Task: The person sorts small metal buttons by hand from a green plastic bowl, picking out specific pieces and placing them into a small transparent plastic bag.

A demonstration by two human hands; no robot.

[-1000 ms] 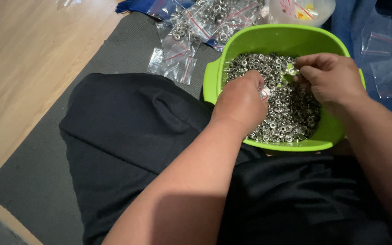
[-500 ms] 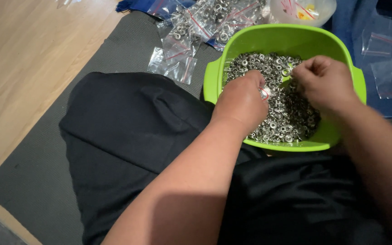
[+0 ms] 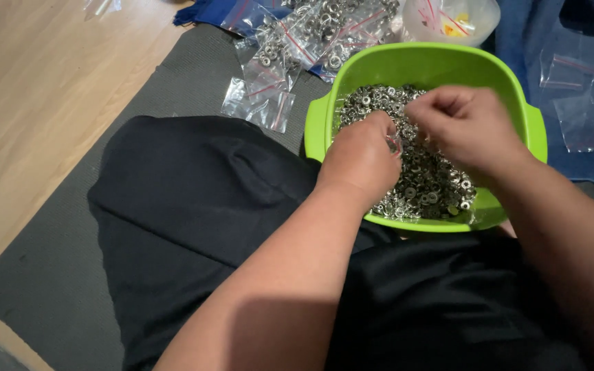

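A lime-green plastic tub [image 3: 324, 124] rests by my lap, heaped with small silver metal rings [image 3: 427, 182]. My left hand [image 3: 362, 158] hovers over the tub's near-left side, fingers curled around what looks like a small clear bag [image 3: 394, 143]. My right hand [image 3: 469, 127] is over the middle of the tub. Its fingertips are pinched together right beside the left hand's fingers. What the right fingers pinch is hidden.
Clear zip bags filled with rings [image 3: 290, 41] lie beyond the tub on a grey mat [image 3: 49, 275], and empty bags [image 3: 579, 103] lie on blue cloth at right. A translucent bowl [image 3: 448, 17] sits behind the tub. Wooden floor [image 3: 36, 103] is at left. Black cloth [image 3: 194, 206] covers my lap.
My right hand has moved left and nearer to my left hand, so the fingertips now meet over the rings. The left hand has barely shifted.
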